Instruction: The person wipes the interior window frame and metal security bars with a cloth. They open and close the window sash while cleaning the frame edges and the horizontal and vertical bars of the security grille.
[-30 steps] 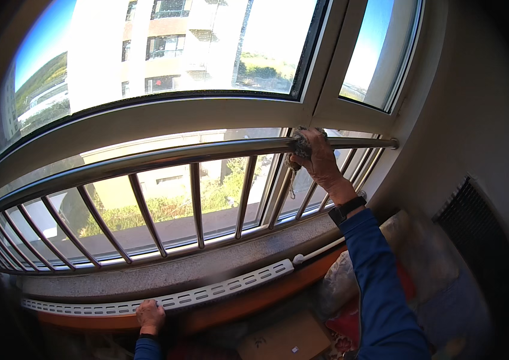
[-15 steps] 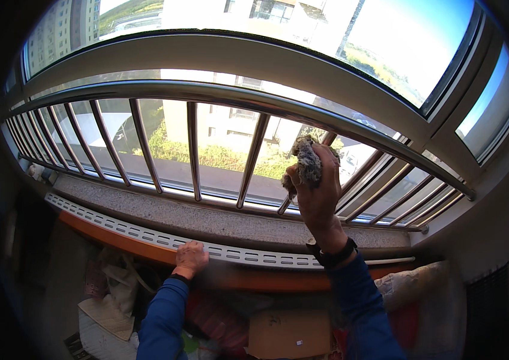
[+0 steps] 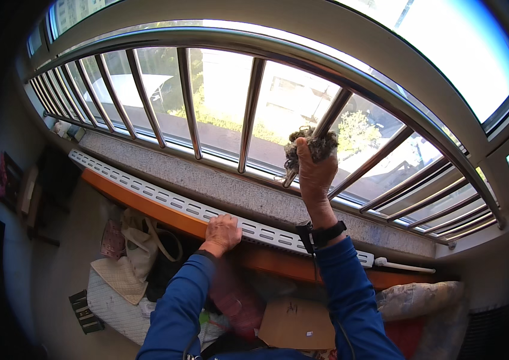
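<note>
My right hand [image 3: 317, 174] is closed on a grey, shaggy cleaning rag [image 3: 311, 147]. The rag is bunched around an upright metal bar [image 3: 333, 111] of the window railing, low on the bar. My left hand [image 3: 223, 233] rests on the white slotted top of the radiator [image 3: 164, 195], its fingers curled over the edge and partly hidden. Above both hands the shiny top rail [image 3: 230, 37] curves across the window.
A speckled stone sill [image 3: 140, 162] runs between railing and radiator. Below the orange-brown board [image 3: 116, 192] are a cardboard box [image 3: 296, 324], a cream bag [image 3: 140, 246], a quilted pad [image 3: 110, 300] and a wrapped roll [image 3: 419, 300]. A white pipe [image 3: 407, 266] sticks out at the radiator's right end.
My right hand has moved the rag down along the railing bar. My left hand stays on the radiator. The view has tilted down, showing more of the floor.
</note>
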Tool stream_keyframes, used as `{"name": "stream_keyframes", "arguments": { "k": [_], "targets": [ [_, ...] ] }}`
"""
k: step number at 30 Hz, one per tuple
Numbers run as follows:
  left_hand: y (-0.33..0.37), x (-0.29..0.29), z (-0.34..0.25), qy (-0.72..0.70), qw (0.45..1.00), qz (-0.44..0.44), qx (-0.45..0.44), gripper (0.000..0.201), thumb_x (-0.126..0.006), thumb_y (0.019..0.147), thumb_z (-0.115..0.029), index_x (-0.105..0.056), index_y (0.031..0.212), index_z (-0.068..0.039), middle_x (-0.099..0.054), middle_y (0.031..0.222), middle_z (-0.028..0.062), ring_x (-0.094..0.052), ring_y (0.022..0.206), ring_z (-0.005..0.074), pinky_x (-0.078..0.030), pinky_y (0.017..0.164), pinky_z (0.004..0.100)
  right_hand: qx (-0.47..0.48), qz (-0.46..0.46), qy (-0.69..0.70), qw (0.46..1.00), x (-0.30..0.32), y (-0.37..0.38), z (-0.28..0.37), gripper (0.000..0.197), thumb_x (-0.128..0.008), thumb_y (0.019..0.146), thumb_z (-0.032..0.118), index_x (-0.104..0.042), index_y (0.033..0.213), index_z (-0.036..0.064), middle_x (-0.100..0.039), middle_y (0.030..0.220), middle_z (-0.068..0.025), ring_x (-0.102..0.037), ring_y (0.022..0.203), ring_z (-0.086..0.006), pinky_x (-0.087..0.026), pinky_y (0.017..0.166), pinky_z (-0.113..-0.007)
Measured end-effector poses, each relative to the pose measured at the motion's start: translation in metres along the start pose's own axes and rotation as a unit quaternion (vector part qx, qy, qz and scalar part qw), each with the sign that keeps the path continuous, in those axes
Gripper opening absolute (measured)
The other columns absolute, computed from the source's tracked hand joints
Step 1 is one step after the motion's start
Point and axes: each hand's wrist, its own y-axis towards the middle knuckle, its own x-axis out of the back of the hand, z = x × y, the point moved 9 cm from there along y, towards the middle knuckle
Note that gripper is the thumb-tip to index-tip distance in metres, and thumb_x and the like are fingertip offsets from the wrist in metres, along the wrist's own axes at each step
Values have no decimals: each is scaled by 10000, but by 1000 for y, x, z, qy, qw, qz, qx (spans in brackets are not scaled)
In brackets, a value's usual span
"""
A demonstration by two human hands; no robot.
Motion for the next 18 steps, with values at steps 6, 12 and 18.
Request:
{"name": "stream_keyframes", "arguments": {
  "k": [6, 12, 18],
  "targets": [
    [0, 0, 1, -6, 1000, -5, 7, 213, -673, 852, -285, -735, 859, -81, -731, 958, 132, -706, 968, 327, -531, 878, 478, 42, 62, -208, 975, -16, -73, -76, 437, -826, 931, 398, -686, 1140, 40, -728, 958, -125, -713, 917, -311, -508, 1014, -464],
    [-1, 1, 4, -16, 1000, 1, 12, 230, -685, 850, -305, -730, 850, -79, -734, 940, 134, -711, 953, 329, -538, 880, 473, 138, 182, -394, 890, -2, -80, -74, 465, -861, 857, 408, -656, 1025, 27, -691, 934, -179, -635, 893, -413, -472, 893, -502],
    [-2, 1, 4, -22, 1000, -7, 11, 238, -689, 855, -318, -729, 868, -84, -738, 944, 137, -714, 955, 335, -536, 894, 469, 29, 143, -91, 985, -21, -83, 12, 428, -887, 885, 281, -675, 1170, 42, -776, 979, -133, -783, 891, -252, -622, 775, -389]
  ]
}}
